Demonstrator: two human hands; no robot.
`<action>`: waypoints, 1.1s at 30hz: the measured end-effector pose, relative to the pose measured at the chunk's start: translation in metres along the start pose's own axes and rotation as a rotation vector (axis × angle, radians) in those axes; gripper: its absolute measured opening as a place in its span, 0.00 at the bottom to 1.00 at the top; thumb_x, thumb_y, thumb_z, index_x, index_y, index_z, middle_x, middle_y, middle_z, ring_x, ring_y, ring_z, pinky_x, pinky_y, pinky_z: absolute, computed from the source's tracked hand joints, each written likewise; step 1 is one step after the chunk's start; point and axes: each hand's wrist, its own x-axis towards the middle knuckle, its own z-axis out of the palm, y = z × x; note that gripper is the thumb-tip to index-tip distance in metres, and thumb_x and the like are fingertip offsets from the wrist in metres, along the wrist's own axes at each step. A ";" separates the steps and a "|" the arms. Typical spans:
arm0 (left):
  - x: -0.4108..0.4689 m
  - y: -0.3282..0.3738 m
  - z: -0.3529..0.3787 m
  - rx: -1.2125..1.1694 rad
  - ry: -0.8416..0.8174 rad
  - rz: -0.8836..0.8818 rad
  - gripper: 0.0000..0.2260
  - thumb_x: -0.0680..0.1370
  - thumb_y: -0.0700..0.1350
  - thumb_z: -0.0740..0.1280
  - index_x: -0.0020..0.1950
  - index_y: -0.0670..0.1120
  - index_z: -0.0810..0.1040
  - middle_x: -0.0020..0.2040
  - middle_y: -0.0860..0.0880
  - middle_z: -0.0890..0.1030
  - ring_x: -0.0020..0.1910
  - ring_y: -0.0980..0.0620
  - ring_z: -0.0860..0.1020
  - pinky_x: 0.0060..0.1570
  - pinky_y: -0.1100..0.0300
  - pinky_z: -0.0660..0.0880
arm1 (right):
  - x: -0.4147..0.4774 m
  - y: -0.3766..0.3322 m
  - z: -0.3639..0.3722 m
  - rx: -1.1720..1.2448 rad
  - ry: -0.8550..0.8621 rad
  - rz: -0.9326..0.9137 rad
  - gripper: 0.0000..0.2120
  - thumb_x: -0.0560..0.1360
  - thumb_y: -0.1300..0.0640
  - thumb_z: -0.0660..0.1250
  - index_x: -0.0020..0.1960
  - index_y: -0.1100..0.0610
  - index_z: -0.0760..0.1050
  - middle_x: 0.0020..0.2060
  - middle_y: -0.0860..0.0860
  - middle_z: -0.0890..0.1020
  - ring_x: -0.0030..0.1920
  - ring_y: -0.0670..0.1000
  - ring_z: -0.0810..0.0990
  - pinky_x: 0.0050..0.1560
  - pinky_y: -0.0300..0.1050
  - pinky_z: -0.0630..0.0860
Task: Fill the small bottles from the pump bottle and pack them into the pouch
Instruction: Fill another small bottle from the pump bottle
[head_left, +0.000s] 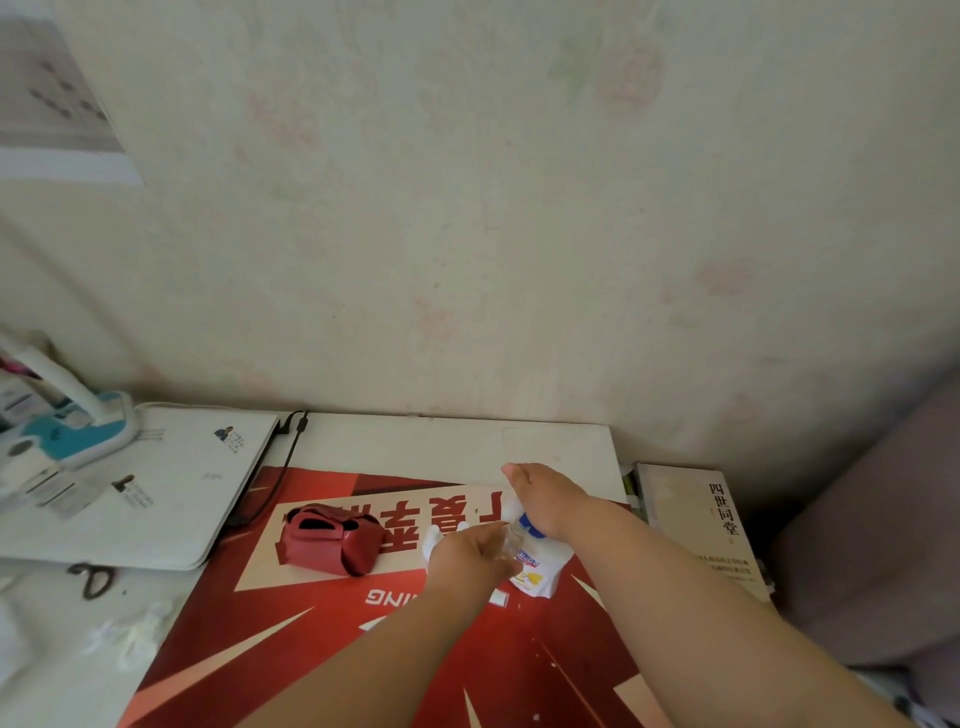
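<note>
Fingers (491, 543) hold 1 small bottle (512, 540), 1 pump bottle (536, 574).

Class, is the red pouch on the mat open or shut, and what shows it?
Open, it seems: the red pouch lies on the mat with a dark gap showing along its top. Its contents cannot be told.

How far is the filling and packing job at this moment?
Done: cannot tell; the red pouch is dark inside. In hand: the right hand holds the pump bottle by its top while the left hand holds a small bottle at it. Left: packing that bottle into the pouch.
</note>
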 end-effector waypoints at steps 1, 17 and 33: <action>0.001 0.000 0.000 -0.004 0.001 -0.007 0.23 0.75 0.43 0.69 0.69 0.51 0.70 0.63 0.51 0.77 0.59 0.52 0.77 0.60 0.57 0.74 | 0.000 -0.001 0.000 0.053 0.001 0.017 0.21 0.83 0.50 0.44 0.69 0.58 0.66 0.62 0.58 0.75 0.60 0.56 0.75 0.63 0.48 0.70; 0.003 0.004 0.003 -0.034 0.067 -0.062 0.22 0.73 0.45 0.71 0.66 0.54 0.73 0.59 0.54 0.80 0.54 0.54 0.79 0.50 0.64 0.74 | -0.003 -0.005 -0.007 0.336 -0.089 0.078 0.28 0.82 0.42 0.40 0.75 0.54 0.60 0.72 0.55 0.66 0.72 0.55 0.65 0.71 0.50 0.59; -0.001 0.004 0.002 -0.093 0.074 -0.052 0.23 0.72 0.42 0.72 0.66 0.52 0.74 0.59 0.53 0.80 0.54 0.53 0.80 0.56 0.57 0.77 | 0.001 0.002 -0.010 0.380 -0.090 0.113 0.20 0.83 0.53 0.50 0.71 0.59 0.64 0.67 0.61 0.70 0.67 0.59 0.70 0.66 0.49 0.65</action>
